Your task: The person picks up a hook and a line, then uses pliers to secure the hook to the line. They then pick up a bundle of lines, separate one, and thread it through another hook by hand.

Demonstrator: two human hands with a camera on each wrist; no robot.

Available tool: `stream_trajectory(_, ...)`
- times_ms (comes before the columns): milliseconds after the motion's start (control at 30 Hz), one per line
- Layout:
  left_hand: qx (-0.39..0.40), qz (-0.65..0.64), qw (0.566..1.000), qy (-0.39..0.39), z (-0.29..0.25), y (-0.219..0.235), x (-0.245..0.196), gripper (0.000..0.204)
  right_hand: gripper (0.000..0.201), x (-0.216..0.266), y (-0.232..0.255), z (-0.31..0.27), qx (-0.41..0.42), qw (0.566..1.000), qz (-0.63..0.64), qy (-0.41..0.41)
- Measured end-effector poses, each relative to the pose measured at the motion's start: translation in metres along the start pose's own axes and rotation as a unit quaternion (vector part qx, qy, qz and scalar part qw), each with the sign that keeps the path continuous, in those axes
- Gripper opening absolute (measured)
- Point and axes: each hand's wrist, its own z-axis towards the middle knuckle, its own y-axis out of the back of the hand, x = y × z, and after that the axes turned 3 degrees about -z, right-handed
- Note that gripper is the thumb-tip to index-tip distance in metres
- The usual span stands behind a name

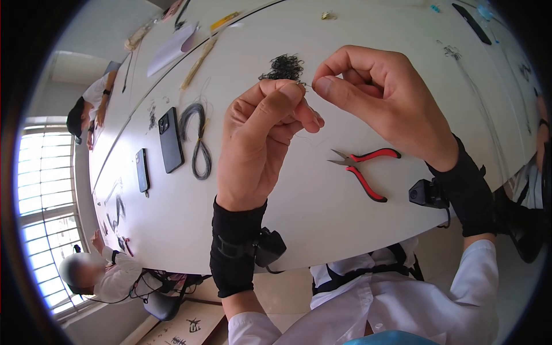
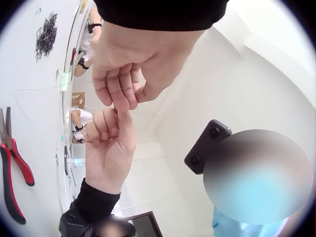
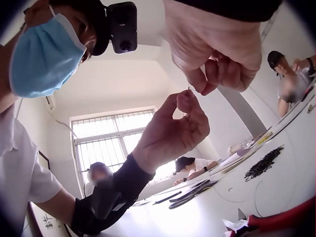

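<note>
Over the table, my left hand [image 1: 253, 135] pinches a tiny fish hook between thumb and forefinger, mostly hidden by the fingertips. My right hand [image 1: 385, 98] is close by on the right, its thumb and forefinger pinching a fine fishing line that runs to the left fingertips. The right wrist view shows the hook's thin tip [image 3: 188, 90] standing up from the left fingers. Behind the hands lies a pile of small black fish hooks [image 1: 286, 67]. Red-and-black pliers [image 1: 362, 179] rest on the table below the right hand, jaws apart.
Left of my hands are a bundle of dark line [image 1: 200, 141], a large black phone [image 1: 171, 140] and a smaller phone [image 1: 142, 169]. A wooden stick [image 1: 198, 63] and white paper [image 1: 172, 49] lie farther back. Other people [image 1: 95, 103] sit around the table.
</note>
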Motion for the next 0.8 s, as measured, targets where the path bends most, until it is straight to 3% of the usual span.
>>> stream_trajectory(200, -0.001, -0.049, 0.998, 0.026, 0.001, 0.0, 0.002, 0.03, 0.018, -0.001, -0.002, -0.002, 0.003, 1.0, 0.01, 0.008)
stream_trajectory(300, 0.055, -0.113, 0.992, 0.024, 0.005, 0.017, 0.009, 0.02, 0.018, 0.0, -0.002, -0.003, 0.004, 1.0, 0.008, 0.009)
stream_trajectory(500, 0.05, -0.128, 0.99, 0.027, 0.006, 0.017, 0.009, 0.021, 0.017, -0.002, -0.007, -0.004, -0.012, 1.0, 0.015, 0.015)
stream_trajectory(800, -0.019, 0.024, 0.997, -0.067, 0.002, 0.011, 0.011, 0.017, 0.01, 0.004, -0.013, -0.01, -0.05, 0.996, -0.064, 0.048)
